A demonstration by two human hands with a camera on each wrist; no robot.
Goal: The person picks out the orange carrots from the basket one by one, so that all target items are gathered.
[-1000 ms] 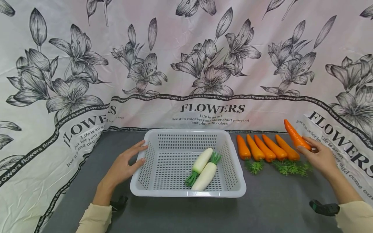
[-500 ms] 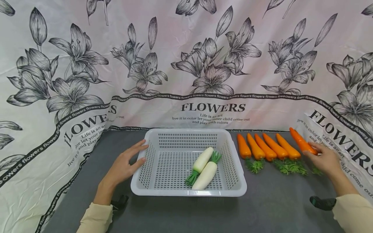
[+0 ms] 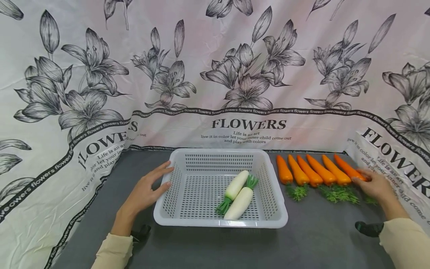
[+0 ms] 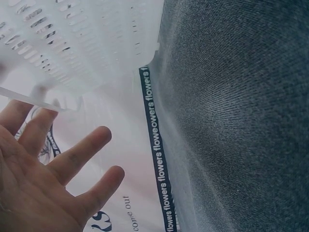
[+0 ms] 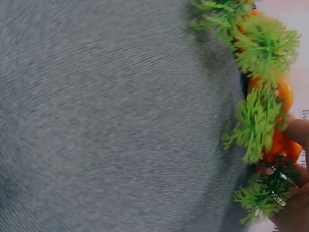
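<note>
My left hand (image 3: 145, 191) rests on the left rim of a white perforated plastic basket (image 3: 220, 223), its fingers extended; the left wrist view shows those fingers (image 4: 79, 157) spread beside the basket wall. Two white radishes (image 3: 237, 203) with green tops lie inside the basket, right of its middle. At the far right my right hand (image 3: 379, 186) pinches an orange carrot (image 3: 347, 167) by its thick end, tip pointing to the back left. Its leafy top (image 5: 260, 198) hangs below the fingers in the right wrist view. The held carrot lines up with a row of several carrots (image 3: 319, 170).
A grey cloth (image 3: 315, 239) covers the table. Green carrot leaves (image 3: 339, 193) spread toward the front of the row. A flower-printed curtain (image 3: 248, 129) stands along the back and both sides, close behind the carrots.
My right hand has lowered the carrot and brought it to the right end of the row, near the table. My left hand has stayed at the basket's rim.
</note>
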